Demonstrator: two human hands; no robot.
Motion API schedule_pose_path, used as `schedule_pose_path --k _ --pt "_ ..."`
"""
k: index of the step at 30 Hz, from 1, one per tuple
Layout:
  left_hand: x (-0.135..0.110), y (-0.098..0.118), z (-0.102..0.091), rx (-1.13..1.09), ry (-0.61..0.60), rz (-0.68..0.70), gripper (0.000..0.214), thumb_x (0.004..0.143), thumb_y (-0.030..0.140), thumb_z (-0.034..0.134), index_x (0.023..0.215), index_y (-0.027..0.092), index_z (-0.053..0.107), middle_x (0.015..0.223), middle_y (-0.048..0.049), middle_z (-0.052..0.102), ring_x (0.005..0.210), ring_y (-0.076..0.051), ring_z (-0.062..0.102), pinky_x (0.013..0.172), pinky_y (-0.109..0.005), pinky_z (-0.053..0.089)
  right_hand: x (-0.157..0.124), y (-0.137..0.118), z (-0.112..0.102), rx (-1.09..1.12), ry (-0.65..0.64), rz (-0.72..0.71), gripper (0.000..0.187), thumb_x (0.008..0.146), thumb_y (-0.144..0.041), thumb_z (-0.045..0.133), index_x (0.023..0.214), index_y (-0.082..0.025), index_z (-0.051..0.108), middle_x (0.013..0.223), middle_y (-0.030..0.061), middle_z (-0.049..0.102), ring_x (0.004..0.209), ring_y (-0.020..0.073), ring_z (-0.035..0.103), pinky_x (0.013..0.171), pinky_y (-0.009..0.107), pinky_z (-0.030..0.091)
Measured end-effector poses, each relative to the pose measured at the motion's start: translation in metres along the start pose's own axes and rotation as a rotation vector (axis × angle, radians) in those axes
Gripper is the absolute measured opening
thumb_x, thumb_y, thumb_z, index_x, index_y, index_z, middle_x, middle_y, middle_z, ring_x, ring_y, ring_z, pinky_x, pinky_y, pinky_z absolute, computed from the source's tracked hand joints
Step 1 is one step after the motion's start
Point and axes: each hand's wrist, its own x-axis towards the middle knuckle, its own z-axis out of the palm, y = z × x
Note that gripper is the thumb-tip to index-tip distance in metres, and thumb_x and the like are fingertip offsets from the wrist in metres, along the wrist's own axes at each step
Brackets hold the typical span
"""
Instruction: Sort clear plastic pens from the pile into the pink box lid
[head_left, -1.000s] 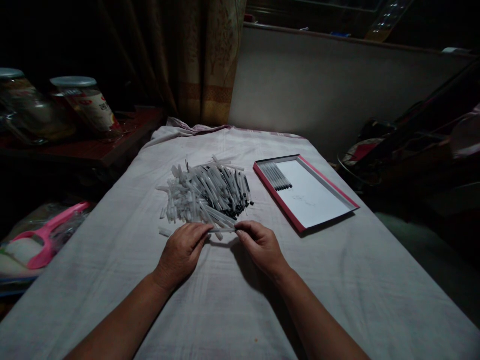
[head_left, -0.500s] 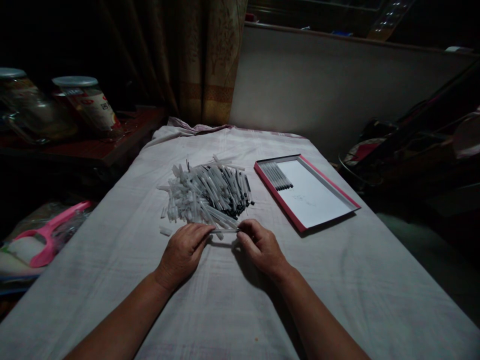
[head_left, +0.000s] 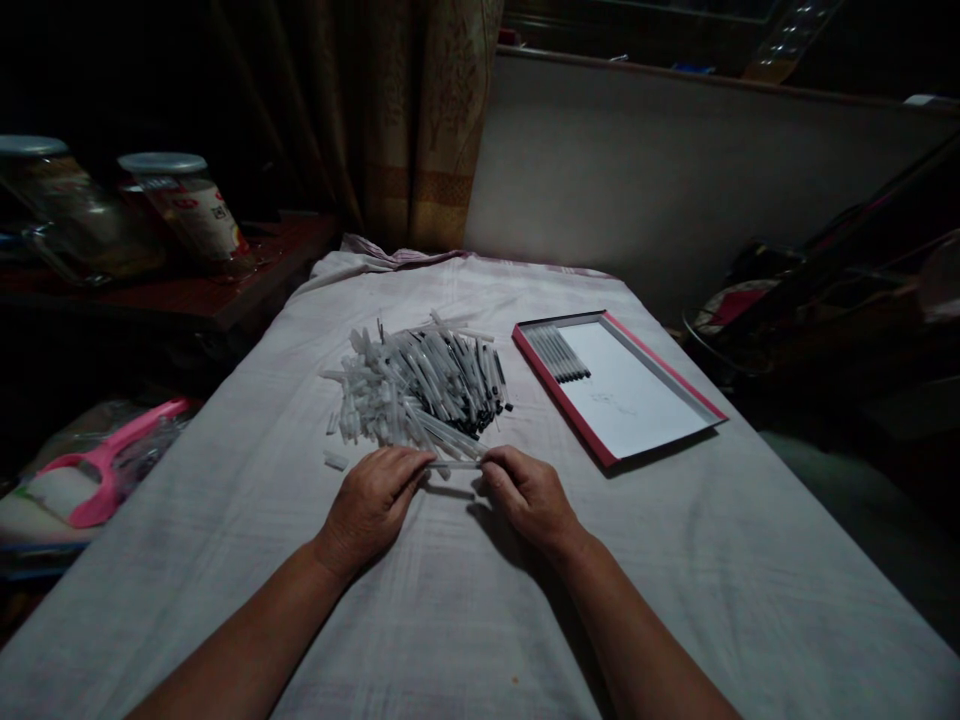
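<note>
A slim, clear pen point(head_left: 456, 464) is held level between my two hands, just in front of a heap. My left hand point(head_left: 377, 497) pinches its left end, and my right hand point(head_left: 529, 495) pinches the other end. My fingers hide both tips. Behind my hands lies a pile of pen parts point(head_left: 420, 380): clear barrels, pale caps and dark-tipped refills, all jumbled. To the right is a shallow box lid point(head_left: 630, 400) with red sides and a white inside. A row of several pens point(head_left: 560, 355) lies side by side in its far left corner.
A pale checked cloth point(head_left: 465, 620) covers the table. On a dark red side table point(head_left: 247, 270) at left stand a lidded jar point(head_left: 199, 215) and a glass jug point(head_left: 82, 225). A pink plastic handle point(head_left: 112, 460) sits below. A curtain point(head_left: 420, 130) hangs behind.
Both hands keep their pinch on the pen in almost the same place. The whole view has shifted slightly, so everything appears a little further right.
</note>
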Motion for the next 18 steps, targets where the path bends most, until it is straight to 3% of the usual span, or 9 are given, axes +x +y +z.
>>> schedule_pose_path --k 4,8,11,15,18 --pt "0.0003 0.0007 -0.0004 0.005 -0.008 -0.01 0.022 0.097 0.023 0.051 0.114 0.021 0.065 0.099 -0.007 0.073 0.09 -0.019 0.068 0.08 -0.033 0.055 0.0002 0.0003 -0.0007 0.027 -0.014 -0.014 0.018 0.087 -0.028 0.054 0.101 -0.021 0.064 0.079 0.002 0.071 0.069 0.0167 0.066 0.067 0.027 0.05" --pt "0.0014 0.0019 -0.0012 0.001 0.005 -0.003 0.021 0.097 0.023 0.051 0.113 0.021 0.065 0.097 -0.0067 0.073 0.089 -0.019 0.068 0.079 -0.032 0.055 0.0001 -0.0006 -0.0017 -0.002 -0.023 -0.023 0.017 0.091 -0.029 0.05 0.089 -0.021 0.065 0.076 0.0025 0.07 0.07 0.0168 0.066 0.067 0.027 0.049" --pt "0.0015 0.002 -0.0014 0.01 0.004 0.002 0.02 0.097 0.022 0.051 0.112 0.021 0.064 0.098 -0.0063 0.073 0.089 -0.019 0.068 0.079 -0.032 0.055 0.0 -0.0012 -0.0031 0.002 -0.02 -0.015 0.017 0.089 -0.028 0.052 0.099 -0.021 0.064 0.077 0.0021 0.071 0.069 0.0167 0.066 0.066 0.026 0.05" --pt "0.0001 0.0003 -0.0004 0.008 -0.004 -0.004 0.02 0.097 0.022 0.051 0.112 0.02 0.064 0.099 -0.0068 0.072 0.089 -0.018 0.067 0.08 -0.033 0.055 -0.0001 -0.0004 -0.0037 -0.03 -0.021 -0.038 0.016 0.091 -0.027 0.05 0.091 -0.021 0.064 0.077 0.0027 0.07 0.069 0.0162 0.065 0.066 0.026 0.049" --pt "-0.0008 -0.001 0.0006 0.0 -0.006 -0.005 0.021 0.096 0.022 0.051 0.112 0.02 0.064 0.099 -0.007 0.073 0.09 -0.019 0.067 0.08 -0.033 0.055 -0.0005 0.0015 -0.0026 -0.045 -0.035 -0.03 0.017 0.091 -0.028 0.051 0.099 -0.02 0.063 0.077 0.0026 0.07 0.069 0.0163 0.065 0.066 0.026 0.048"
